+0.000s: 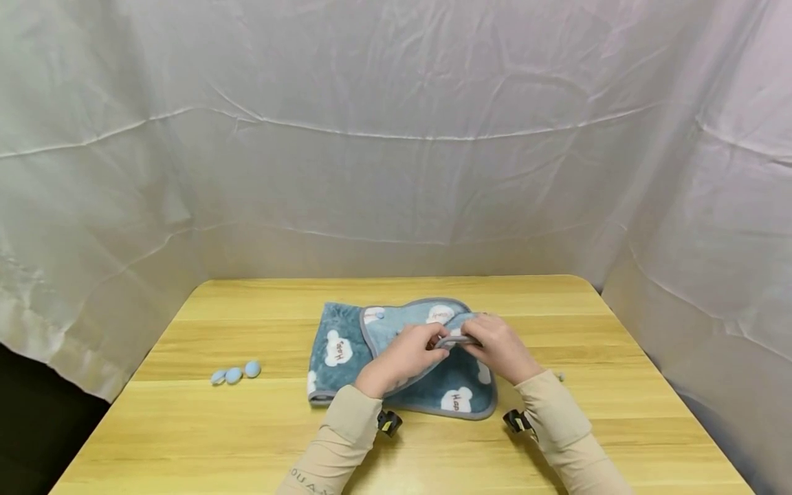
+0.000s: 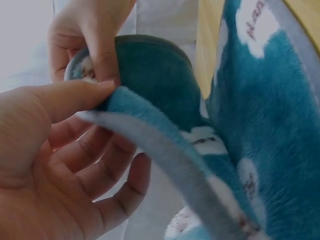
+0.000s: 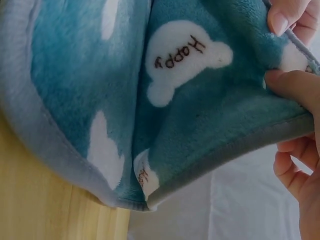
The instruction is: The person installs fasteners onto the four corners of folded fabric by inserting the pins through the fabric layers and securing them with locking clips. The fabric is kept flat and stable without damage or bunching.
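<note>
A teal plush cloth (image 1: 346, 375) with white bear-head patches, some lettered "Happy", and a grey bound edge lies partly folded on the table. My left hand (image 1: 402, 354) pinches the grey edge of its raised flap between thumb and fingers. Close beside it, my right hand (image 1: 500, 347) pinches the same flap. In the left wrist view the left thumb (image 2: 75, 97) presses on the plush near the edge, and the fingers lie beneath. The right wrist view shows the right thumb (image 3: 295, 85) on the plush side of the raised flap (image 3: 225, 115).
Three light-blue round pieces (image 1: 234, 375) sit in a row on the wooden table (image 1: 204, 440), left of the cloth. A small pale object (image 1: 559, 376) lies beside the right sleeve, partly hidden. Grey-white curtains (image 1: 402, 192) hang behind and at both sides.
</note>
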The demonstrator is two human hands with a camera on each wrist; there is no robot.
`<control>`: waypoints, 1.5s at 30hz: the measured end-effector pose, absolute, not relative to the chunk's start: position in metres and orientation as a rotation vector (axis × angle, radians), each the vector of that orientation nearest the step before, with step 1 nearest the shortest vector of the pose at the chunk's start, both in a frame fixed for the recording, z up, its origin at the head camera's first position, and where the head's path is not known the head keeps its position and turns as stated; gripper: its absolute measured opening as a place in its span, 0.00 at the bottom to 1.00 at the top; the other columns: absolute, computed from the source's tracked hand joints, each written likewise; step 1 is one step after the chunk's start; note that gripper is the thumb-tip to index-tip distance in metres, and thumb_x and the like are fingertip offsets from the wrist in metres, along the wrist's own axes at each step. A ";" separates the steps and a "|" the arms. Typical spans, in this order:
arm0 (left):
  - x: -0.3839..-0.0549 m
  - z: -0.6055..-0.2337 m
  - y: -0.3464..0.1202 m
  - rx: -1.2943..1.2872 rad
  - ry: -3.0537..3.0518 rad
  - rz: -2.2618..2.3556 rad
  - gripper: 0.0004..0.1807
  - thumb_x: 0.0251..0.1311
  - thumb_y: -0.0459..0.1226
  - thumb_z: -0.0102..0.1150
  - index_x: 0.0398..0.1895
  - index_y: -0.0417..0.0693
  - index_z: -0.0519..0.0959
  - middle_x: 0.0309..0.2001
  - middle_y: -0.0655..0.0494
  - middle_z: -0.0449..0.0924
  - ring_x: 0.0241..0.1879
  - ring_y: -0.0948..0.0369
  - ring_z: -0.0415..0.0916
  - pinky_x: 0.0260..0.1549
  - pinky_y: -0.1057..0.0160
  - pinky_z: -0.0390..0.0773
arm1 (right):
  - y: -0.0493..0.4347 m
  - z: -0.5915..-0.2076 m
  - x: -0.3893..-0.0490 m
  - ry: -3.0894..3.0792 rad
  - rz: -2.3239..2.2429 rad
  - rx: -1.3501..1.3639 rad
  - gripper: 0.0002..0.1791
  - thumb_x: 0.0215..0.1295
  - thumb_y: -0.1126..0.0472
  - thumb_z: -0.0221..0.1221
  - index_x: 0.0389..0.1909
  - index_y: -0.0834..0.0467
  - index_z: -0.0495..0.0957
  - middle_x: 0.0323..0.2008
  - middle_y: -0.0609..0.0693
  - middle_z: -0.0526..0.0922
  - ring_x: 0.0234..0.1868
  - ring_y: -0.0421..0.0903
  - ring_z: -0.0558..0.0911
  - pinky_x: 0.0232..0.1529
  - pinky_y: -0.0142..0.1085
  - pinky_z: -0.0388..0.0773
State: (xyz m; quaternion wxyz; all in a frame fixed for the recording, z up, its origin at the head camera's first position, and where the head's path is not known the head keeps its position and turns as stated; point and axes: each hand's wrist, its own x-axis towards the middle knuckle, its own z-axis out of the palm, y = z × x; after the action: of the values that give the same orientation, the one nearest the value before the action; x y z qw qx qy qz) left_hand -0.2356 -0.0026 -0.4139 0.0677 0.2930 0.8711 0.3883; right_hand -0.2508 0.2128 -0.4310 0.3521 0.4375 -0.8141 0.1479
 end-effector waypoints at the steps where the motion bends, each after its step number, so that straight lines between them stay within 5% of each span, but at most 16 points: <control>1: -0.236 -0.413 -0.004 0.898 2.627 1.150 0.11 0.67 0.38 0.58 0.51 0.53 0.78 0.36 0.59 0.82 0.29 0.69 0.74 0.29 0.69 0.74 | 0.213 -0.431 -0.251 -2.099 0.372 1.131 0.19 0.43 0.66 0.75 0.25 0.53 0.71 0.21 0.43 0.72 0.25 0.38 0.68 0.29 0.34 0.68; 12: -0.226 -0.407 -0.058 0.943 2.711 1.020 0.10 0.67 0.45 0.57 0.46 0.53 0.79 0.35 0.60 0.82 0.30 0.68 0.76 0.32 0.66 0.76 | 0.213 -0.431 -0.252 -2.032 0.325 1.117 0.18 0.42 0.66 0.73 0.24 0.54 0.69 0.20 0.42 0.69 0.24 0.39 0.67 0.28 0.33 0.64; 22: -0.223 -0.418 -0.163 0.706 2.988 0.864 0.05 0.64 0.36 0.60 0.40 0.46 0.80 0.30 0.58 0.81 0.29 0.66 0.74 0.29 0.66 0.74 | 0.213 -0.429 -0.254 -2.055 0.308 1.123 0.17 0.46 0.66 0.71 0.23 0.54 0.68 0.20 0.44 0.69 0.24 0.40 0.68 0.29 0.34 0.65; 36: -0.205 -0.419 -0.266 0.351 2.974 0.560 0.15 0.55 0.25 0.61 0.48 0.36 0.77 0.46 0.33 0.78 0.46 0.39 0.77 0.41 0.45 0.78 | 0.213 -0.430 -0.252 -2.038 0.311 1.118 0.20 0.43 0.66 0.73 0.24 0.55 0.68 0.20 0.43 0.69 0.24 0.39 0.66 0.28 0.33 0.63; 45: -0.212 -0.434 -0.276 0.250 2.952 0.482 0.14 0.56 0.25 0.60 0.47 0.38 0.78 0.41 0.41 0.81 0.35 0.54 0.74 0.34 0.54 0.76 | 0.211 -0.430 -0.252 -2.033 0.309 1.128 0.20 0.43 0.67 0.73 0.23 0.54 0.67 0.20 0.43 0.67 0.24 0.39 0.65 0.28 0.33 0.62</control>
State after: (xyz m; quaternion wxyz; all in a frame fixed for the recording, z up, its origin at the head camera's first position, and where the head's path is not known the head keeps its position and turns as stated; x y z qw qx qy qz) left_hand -0.2123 -0.2763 -0.4340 0.0697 0.0832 0.9811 0.1602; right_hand -0.2522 0.2113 -0.4303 0.3878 0.4434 -0.7989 0.1215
